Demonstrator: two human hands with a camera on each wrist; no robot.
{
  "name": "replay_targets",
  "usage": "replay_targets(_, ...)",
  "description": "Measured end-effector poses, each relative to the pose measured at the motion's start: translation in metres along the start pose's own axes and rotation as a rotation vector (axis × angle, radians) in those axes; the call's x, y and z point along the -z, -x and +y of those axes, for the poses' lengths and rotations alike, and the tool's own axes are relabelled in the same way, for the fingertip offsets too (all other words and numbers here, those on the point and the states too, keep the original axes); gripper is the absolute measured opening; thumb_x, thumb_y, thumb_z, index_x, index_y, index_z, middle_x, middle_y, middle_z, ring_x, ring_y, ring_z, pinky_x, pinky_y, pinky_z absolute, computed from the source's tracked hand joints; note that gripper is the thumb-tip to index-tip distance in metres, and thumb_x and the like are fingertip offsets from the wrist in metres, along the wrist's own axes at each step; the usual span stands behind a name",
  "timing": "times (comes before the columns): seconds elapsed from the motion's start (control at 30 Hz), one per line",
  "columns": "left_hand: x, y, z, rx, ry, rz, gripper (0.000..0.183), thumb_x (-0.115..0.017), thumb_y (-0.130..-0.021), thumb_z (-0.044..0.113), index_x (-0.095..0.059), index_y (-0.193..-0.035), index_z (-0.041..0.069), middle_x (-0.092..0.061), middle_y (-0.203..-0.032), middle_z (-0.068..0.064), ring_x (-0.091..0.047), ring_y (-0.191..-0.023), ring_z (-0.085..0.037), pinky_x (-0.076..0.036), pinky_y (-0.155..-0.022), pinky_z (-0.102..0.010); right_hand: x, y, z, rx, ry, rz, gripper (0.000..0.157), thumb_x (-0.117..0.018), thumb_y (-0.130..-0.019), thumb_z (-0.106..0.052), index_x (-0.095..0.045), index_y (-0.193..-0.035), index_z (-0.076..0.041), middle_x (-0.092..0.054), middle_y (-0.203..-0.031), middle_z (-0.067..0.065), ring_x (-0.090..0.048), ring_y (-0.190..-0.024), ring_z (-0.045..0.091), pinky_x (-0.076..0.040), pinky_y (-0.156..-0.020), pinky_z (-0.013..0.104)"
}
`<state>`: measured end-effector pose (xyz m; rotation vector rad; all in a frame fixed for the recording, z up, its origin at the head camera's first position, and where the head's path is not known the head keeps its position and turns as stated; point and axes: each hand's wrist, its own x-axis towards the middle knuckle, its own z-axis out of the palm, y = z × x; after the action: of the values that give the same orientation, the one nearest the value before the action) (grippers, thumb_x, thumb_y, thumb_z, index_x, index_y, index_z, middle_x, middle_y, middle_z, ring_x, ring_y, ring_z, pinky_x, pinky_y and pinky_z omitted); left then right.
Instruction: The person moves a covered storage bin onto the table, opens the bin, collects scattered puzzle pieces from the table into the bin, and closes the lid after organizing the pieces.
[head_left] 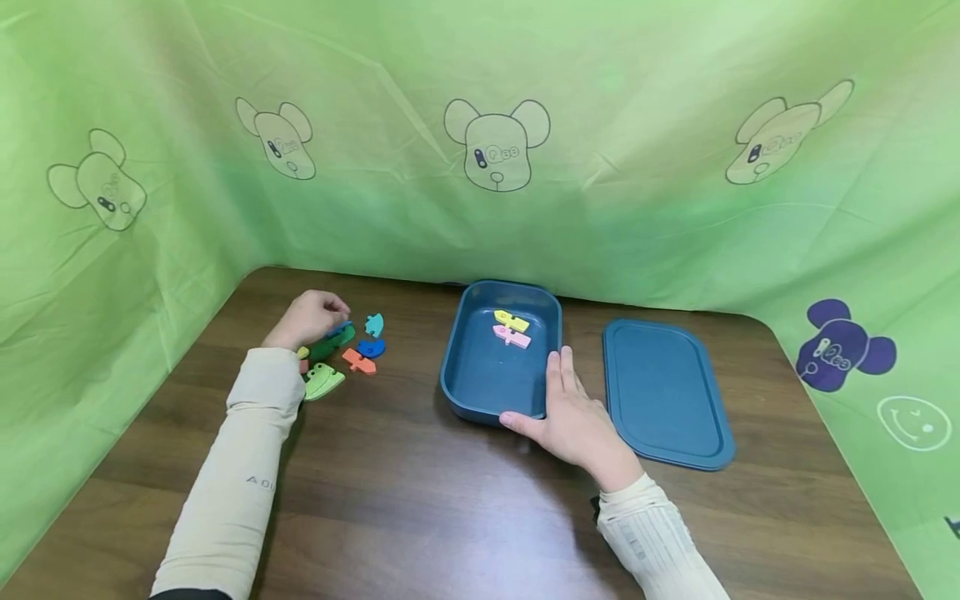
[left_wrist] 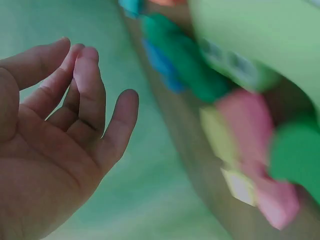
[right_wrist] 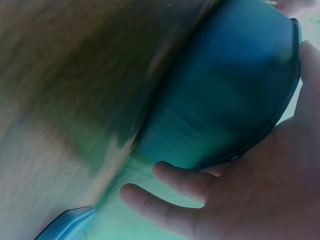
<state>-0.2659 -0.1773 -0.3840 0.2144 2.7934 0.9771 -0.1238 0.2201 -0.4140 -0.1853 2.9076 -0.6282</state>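
Note:
My left hand (head_left: pixel 318 313) hovers at the far left edge of a heap of small foam puzzle pieces. In the left wrist view its fingers bend loosely, and nothing shows between them. About it lie a green piece (head_left: pixel 330 343), a light green frog-faced piece (head_left: pixel 324 381), an orange piece (head_left: pixel 360 361), a blue piece (head_left: pixel 371 348) and a teal piece (head_left: pixel 374 324). Against the right wall of a dark blue box (head_left: pixel 449 367) rests my right hand (head_left: pixel 581 421), fingers straight and thumb at the near corner. Inside the box lie a yellow piece (head_left: pixel 512 321) and a pink piece (head_left: pixel 512 337).
A flat blue lid (head_left: pixel 667 392) lies on the wooden table (head_left: pixel 420 517), right of the box. Green printed cloth (head_left: pixel 375 208) hangs behind the table and along its sides. In the left wrist view a pink piece (left_wrist: pixel 245 122) shows blurred in the heap.

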Motion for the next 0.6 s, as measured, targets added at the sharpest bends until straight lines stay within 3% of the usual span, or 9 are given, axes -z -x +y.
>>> replay_targets(0.23, 0.004, 0.009, -0.031, 0.053, -0.005, -0.005, 0.022, -0.052, -0.100, 0.004, -0.068, -0.112, -0.006, -0.064, -0.114, -0.023, -0.057, -0.100, -0.035, -0.051, -0.080, -0.045, -0.002, 0.000, 0.001, -0.002, 0.005, 0.003, 0.128, -0.056, -0.083, -0.081, -0.001, -0.159, 0.005, 0.007, -0.165, 0.024, -0.026, -0.142, 0.052, -0.031, -0.103, 0.071)
replay_targets(0.43, 0.017, 0.036, -0.048, 0.044, -0.090, -0.076, 0.016, -0.057, -0.094, 0.000, -0.068, -0.104, -0.007, -0.067, -0.096, -0.017, -0.061, -0.086, -0.029, -0.051, -0.075, -0.043, -0.001, 0.001, -0.001, -0.008, 0.014, -0.017, 0.130, -0.053, -0.081, -0.085, 0.001, -0.158, 0.005, 0.009, -0.165, 0.024, -0.025, -0.143, 0.051, -0.032, -0.103, 0.071)
replay_targets(0.6, 0.027, 0.056, -0.067, 0.014, -0.174, -0.086, 0.011, -0.061, -0.086, -0.003, -0.069, -0.094, -0.004, -0.066, -0.083, -0.010, -0.058, -0.075, -0.025, -0.048, -0.069, -0.039, 0.000, 0.001, -0.001, -0.015, 0.004, -0.021, 0.128, -0.055, -0.083, -0.081, 0.002, -0.158, 0.005, 0.010, -0.165, 0.024, -0.025, -0.142, 0.053, -0.030, -0.103, 0.071)
